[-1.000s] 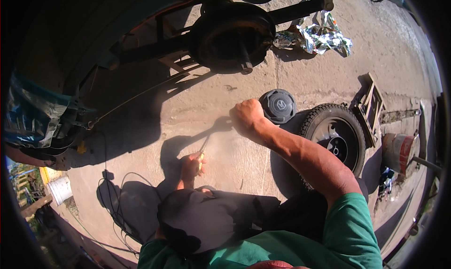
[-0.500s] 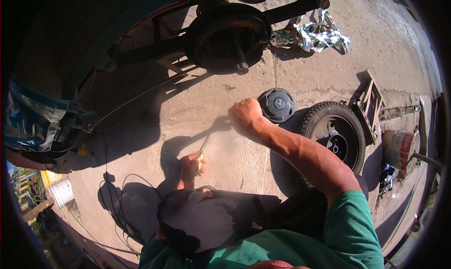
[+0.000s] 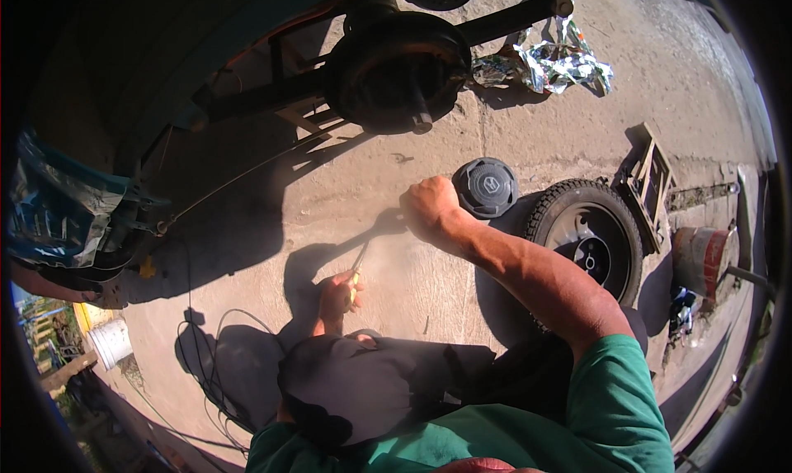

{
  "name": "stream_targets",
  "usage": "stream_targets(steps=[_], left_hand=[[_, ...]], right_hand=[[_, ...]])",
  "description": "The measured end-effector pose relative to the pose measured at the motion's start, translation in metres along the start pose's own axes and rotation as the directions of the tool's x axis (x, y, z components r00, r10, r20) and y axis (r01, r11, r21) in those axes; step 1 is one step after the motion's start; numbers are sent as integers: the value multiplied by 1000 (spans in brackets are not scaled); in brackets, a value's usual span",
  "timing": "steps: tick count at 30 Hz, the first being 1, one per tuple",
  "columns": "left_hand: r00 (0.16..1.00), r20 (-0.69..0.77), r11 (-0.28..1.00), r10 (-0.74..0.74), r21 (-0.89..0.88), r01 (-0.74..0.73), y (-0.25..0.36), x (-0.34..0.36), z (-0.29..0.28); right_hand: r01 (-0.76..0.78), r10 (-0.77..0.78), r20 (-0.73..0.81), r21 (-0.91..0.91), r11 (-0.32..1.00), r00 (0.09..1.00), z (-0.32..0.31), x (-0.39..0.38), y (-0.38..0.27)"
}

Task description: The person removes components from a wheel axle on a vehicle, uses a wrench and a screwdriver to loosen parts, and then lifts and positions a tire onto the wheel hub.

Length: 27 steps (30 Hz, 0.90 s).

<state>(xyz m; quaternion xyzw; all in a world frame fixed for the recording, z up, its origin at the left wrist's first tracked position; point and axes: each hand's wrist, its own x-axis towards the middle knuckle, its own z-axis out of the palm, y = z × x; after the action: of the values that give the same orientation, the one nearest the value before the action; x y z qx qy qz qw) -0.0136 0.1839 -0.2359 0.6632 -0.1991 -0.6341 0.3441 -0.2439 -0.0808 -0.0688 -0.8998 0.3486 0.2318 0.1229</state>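
Observation:
My left hand (image 3: pixel 338 295) is closed round the yellow handle (image 3: pixel 354 287) of a tool with a thin metal shaft (image 3: pixel 361 252) pointing up the view, low over the concrete. My right hand (image 3: pixel 431 206) is a fist higher up, just left of a dark round ribbed cap (image 3: pixel 487 184); whatever it may grip is hidden. A pale haze blurs the ground between my hands. Right of the cap and behind my right forearm lies a tyre on a black steel rim (image 3: pixel 586 225).
A black drum on an axle (image 3: pixel 384 60) is overhead beside dark blue bodywork. Crumpled foil (image 3: pixel 553 64) lies beyond. At the right are a wooden frame (image 3: pixel 652 192) and a red-and-white bucket (image 3: pixel 701 258). Cables (image 3: pixel 227 366) and a white bucket (image 3: pixel 107 341) are at the left.
The view has shifted slightly against the drum and foil. My hands keep nearly the same pose and place, with no visible change in what they hold.

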Motion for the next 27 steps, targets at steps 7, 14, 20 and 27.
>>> stream_targets(steps=[7,14,20,27], left_hand=[[998,55,999,15,-49,-12,-8,3,-6],[998,65,999,8,-38,-5,-5,2,-6],[999,33,1000,22,22,-22,-3,1,0],[998,58,999,32,-12,-31,-6,0,-2]], right_hand=[[11,-10,-35,32,999,999,7,4,1],[-4,6,-39,53,999,999,5,1,3],[4,-1,-51,49,999,999,9,1,3],[18,-13,-59,74,997,998,12,2,3]])
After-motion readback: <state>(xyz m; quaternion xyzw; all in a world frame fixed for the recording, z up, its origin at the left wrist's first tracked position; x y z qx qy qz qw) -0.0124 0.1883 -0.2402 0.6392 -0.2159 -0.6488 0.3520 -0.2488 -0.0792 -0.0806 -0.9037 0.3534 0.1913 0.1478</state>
